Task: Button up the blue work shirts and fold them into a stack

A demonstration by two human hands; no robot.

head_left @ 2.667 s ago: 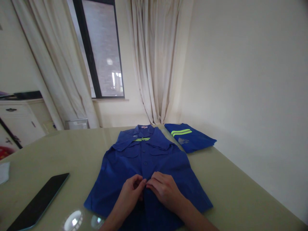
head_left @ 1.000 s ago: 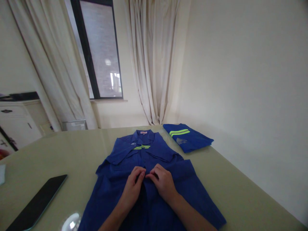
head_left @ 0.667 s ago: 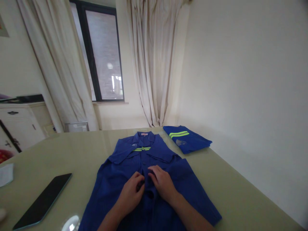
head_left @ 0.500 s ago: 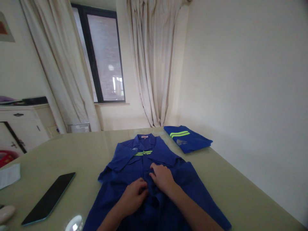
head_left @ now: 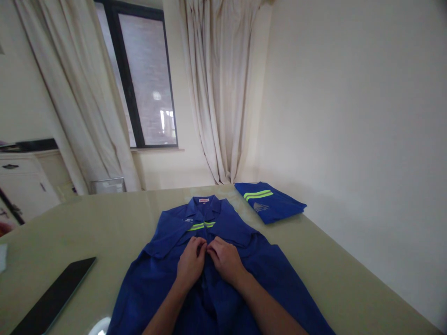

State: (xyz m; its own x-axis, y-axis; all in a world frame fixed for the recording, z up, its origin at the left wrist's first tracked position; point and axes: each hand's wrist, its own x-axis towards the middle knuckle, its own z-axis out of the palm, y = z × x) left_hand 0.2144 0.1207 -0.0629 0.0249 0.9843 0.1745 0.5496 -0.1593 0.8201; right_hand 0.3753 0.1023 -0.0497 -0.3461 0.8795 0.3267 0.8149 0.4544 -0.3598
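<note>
A blue garment point(head_left: 282, 274) lies front up on the table, its collar toward the far edge and its sleeves folded in over the chest. Yellow-green stripes cross the chest. My left hand point(head_left: 192, 260) and my right hand point(head_left: 225, 260) meet at the front's middle line, just below the stripes. Fingers and thumb are pinched together on each hand, close to touching each other, on the blue cloth. The small bit between the fingertips is mostly hidden.
On the pale green table point(head_left: 122, 218), a folded blue garment point(head_left: 279, 209) with stripes lies at the back right, near the wall. A dark flat tablet-like object point(head_left: 57, 293) is at the left. A white rounded object point(head_left: 101, 326) sits at the front edge of view.
My left hand has moved up the garment's front to beside my right hand. My right hand has shifted slightly left, and its fingers have closed to a pinch. The view has turned slightly.
</note>
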